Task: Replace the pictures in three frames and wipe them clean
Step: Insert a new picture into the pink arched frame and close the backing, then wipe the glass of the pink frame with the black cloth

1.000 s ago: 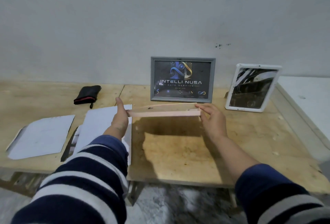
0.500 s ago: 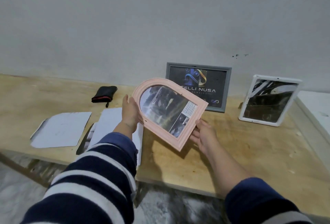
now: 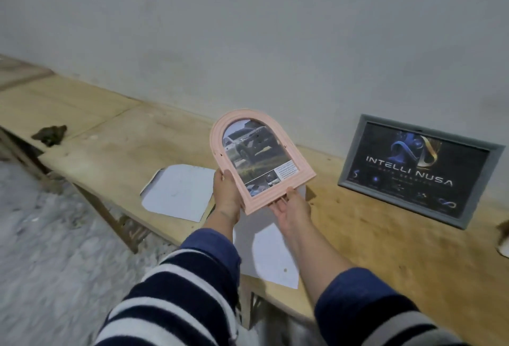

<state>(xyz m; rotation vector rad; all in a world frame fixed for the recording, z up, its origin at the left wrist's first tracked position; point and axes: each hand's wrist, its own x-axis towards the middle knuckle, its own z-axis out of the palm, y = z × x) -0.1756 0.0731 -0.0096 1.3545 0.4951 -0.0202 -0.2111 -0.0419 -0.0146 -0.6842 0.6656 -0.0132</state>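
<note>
I hold a pink arched picture frame [image 3: 259, 158] upright above the wooden table [image 3: 385, 241], its glass facing me with a car picture inside. My left hand [image 3: 227, 194] grips its lower left edge, thumb on the front. My right hand [image 3: 292, 206] supports the bottom edge from below, with fingers behind the frame. A grey rectangular frame [image 3: 421, 170] with a dark "INTELLI NUSA" picture leans against the wall to the right. Only a sliver of something at the far right edge [image 3: 504, 241] shows; I cannot tell what it is.
White sheets of paper lie on the table: one [image 3: 179, 192] to the left of my hands, another [image 3: 272, 257] under my forearms near the front edge. A dark cloth [image 3: 51, 133] lies far left on the table. The grey floor [image 3: 55, 249] is below left.
The pink frame has been turned from edge-on and flat to upright with its front facing me. My view has swung left, so the white frame has left the picture.
</note>
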